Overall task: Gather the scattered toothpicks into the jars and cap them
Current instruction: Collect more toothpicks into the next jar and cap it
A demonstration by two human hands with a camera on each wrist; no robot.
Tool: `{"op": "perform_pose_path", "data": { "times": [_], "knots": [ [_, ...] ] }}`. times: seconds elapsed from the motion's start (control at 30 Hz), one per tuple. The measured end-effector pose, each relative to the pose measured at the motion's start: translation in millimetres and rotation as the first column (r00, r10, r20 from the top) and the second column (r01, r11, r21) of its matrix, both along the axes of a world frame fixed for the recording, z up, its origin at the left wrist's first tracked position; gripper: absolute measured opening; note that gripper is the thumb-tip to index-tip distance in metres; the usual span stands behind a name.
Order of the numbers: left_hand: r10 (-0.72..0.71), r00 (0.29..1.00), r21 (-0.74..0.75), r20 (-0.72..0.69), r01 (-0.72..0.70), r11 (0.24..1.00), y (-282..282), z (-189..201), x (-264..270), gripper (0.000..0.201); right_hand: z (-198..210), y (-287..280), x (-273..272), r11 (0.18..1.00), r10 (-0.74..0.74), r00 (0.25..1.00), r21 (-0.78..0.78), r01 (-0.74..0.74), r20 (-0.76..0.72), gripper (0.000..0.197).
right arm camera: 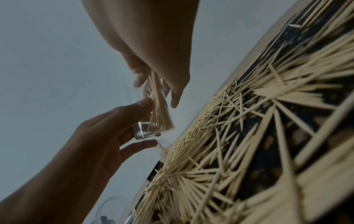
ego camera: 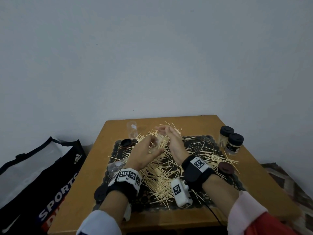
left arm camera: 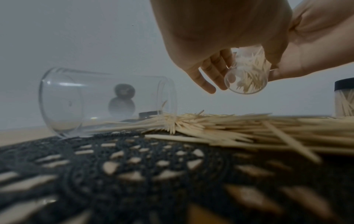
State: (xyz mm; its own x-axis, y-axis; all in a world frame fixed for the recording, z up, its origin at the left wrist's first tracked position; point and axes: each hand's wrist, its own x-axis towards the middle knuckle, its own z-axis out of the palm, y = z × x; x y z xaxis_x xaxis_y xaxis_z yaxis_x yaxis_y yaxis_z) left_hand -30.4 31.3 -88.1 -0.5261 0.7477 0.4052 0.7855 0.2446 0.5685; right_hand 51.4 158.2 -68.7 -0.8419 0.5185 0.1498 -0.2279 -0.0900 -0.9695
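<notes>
A small clear jar (ego camera: 163,141) (left arm camera: 247,78) (right arm camera: 161,119), partly filled with toothpicks, is held tilted above the black lace mat (ego camera: 194,146). My left hand (ego camera: 155,146) (right arm camera: 151,122) grips its lower body between thumb and fingers. My right hand (ego camera: 165,130) (right arm camera: 159,89) is at the jar's mouth, fingers loosely extended and blurred around the toothpick tips sticking out. Many loose toothpicks (ego camera: 160,175) (left arm camera: 229,128) lie scattered over the mat below both hands.
An empty clear jar (ego camera: 132,131) stands at the back left by a black cap (ego camera: 126,142). Another clear jar (left arm camera: 95,103) lies on its side at the mat's left. Two capped jars (ego camera: 231,139) stand at the right, a dark cap (ego camera: 225,167) nearer. A sports bag (ego camera: 42,175) sits left of the table.
</notes>
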Motion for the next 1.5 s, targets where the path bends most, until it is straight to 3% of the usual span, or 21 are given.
{"op": "perform_pose_path", "data": {
  "times": [0.27,0.4,0.5,0.6,0.67,0.73,0.77,0.83,0.93,1.07,1.2,1.3,1.4,1.5],
  "knots": [
    [0.0,1.0,0.021,-0.018,0.001,1.0,-1,1,1,0.043,4,6,1,1.0,0.001,0.996,-0.016,0.0,0.092,0.035],
    [0.016,0.999,0.019,-0.05,-0.015,1.0,-1,3,1,0.044,11,11,9,0.993,0.115,0.981,-0.049,-0.108,0.157,0.038],
    [0.041,0.997,0.009,-0.068,-0.04,0.999,-2,3,2,0.044,15,22,15,0.989,0.134,0.97,0.036,-0.144,0.203,0.04],
    [0.06,0.995,0.0,-0.08,-0.06,0.998,-3,3,2,0.044,20,40,17,0.975,-0.009,0.94,0.211,-0.067,0.341,0.04],
    [0.055,0.996,-0.009,-0.075,-0.056,0.998,-2,3,2,0.042,22,54,20,0.877,-0.115,0.862,0.458,-0.145,0.493,0.037],
    [0.051,0.995,-0.022,-0.081,-0.053,0.998,-2,2,1,0.041,18,67,24,0.688,-0.226,0.717,0.629,-0.362,0.659,0.054],
    [0.051,0.995,-0.029,-0.087,-0.054,0.998,-3,2,0,0.041,14,71,26,0.6,-0.288,0.618,0.641,-0.478,0.731,0.076],
    [0.047,0.994,-0.036,-0.094,-0.051,0.998,-3,1,-1,0.039,7,71,36,0.521,-0.364,0.441,0.572,-0.634,0.82,0.115],
    [0.039,0.995,-0.042,-0.093,-0.043,0.998,-3,1,-1,0.038,-2,67,48,0.485,-0.36,0.343,0.488,-0.726,0.867,0.13],
    [0.046,0.995,-0.052,-0.091,-0.051,0.997,-2,-1,-2,0.04,-5,61,51,0.451,-0.401,0.43,0.583,-0.676,0.809,0.118],
    [0.045,0.995,-0.055,-0.084,-0.05,0.997,-3,-1,-2,0.041,-4,60,51,0.47,-0.409,0.569,0.699,-0.54,0.714,0.077],
    [0.048,0.996,-0.055,-0.081,-0.052,0.997,-3,0,-1,0.042,-2,65,52,0.478,-0.401,0.609,0.724,-0.498,0.684,0.059],
    [0.046,0.996,-0.057,-0.08,-0.05,0.997,-3,-2,-2,0.042,-1,67,53,0.48,-0.396,0.593,0.709,-0.517,0.701,0.067],
    [0.044,0.996,-0.057,-0.077,-0.048,0.997,-3,-3,-4,0.044,-3,67,54,0.395,-0.45,0.52,0.684,-0.613,0.726,0.085]
  ]
}}
